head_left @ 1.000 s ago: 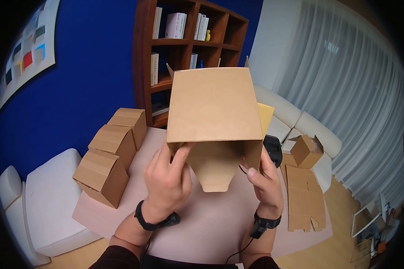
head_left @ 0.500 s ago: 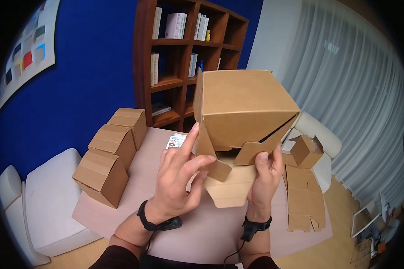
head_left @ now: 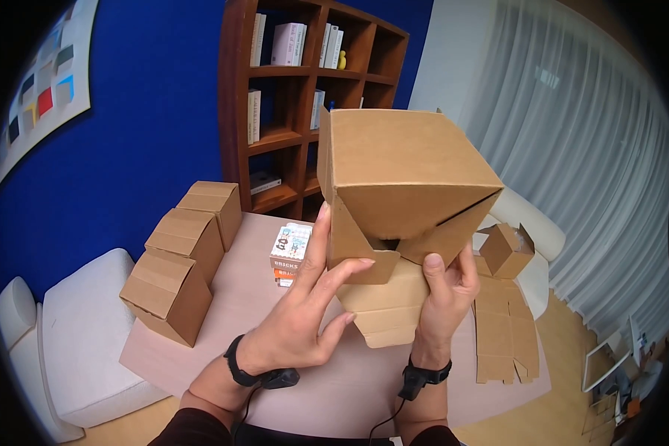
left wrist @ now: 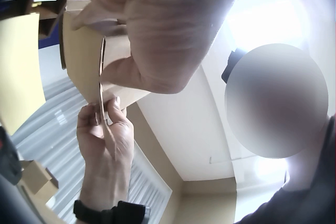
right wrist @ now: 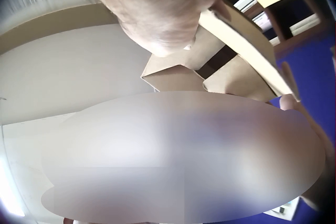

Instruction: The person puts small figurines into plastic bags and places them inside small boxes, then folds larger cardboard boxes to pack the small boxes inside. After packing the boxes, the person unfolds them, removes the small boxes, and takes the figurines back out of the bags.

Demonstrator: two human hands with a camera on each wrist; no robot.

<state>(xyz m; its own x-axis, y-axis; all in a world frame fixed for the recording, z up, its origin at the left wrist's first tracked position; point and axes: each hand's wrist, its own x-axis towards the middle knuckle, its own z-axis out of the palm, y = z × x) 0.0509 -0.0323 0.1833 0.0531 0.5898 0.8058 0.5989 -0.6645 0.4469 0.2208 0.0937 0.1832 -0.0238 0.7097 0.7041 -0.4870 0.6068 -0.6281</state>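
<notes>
A brown cardboard box (head_left: 416,149) is held up in front of the shelf, its flapped side toward the person. Two side flaps are folded partly inward, and a long tabbed flap (head_left: 385,308) hangs below them. On the box's left side, the left hand (head_left: 293,320) has its index finger along the wall and another finger on the left flap (head_left: 360,260). The right hand (head_left: 444,297) grips the lower right edge, thumb in front. In the left wrist view both the left hand (left wrist: 157,29) and the right hand (left wrist: 107,134) are at the cardboard.
Three closed boxes (head_left: 167,286) stand in a row at the table's left. Small printed boxes (head_left: 286,249) are stacked behind the left hand. Flat cardboard (head_left: 504,327) lies at the right, with an open box (head_left: 505,251) beyond it. A bookshelf (head_left: 305,141) stands behind.
The box has turned from its earlier squarer view, showing its side flaps folding inward over the opening. The left fingers have shifted onto the left flap, and the printed boxes have come into view.
</notes>
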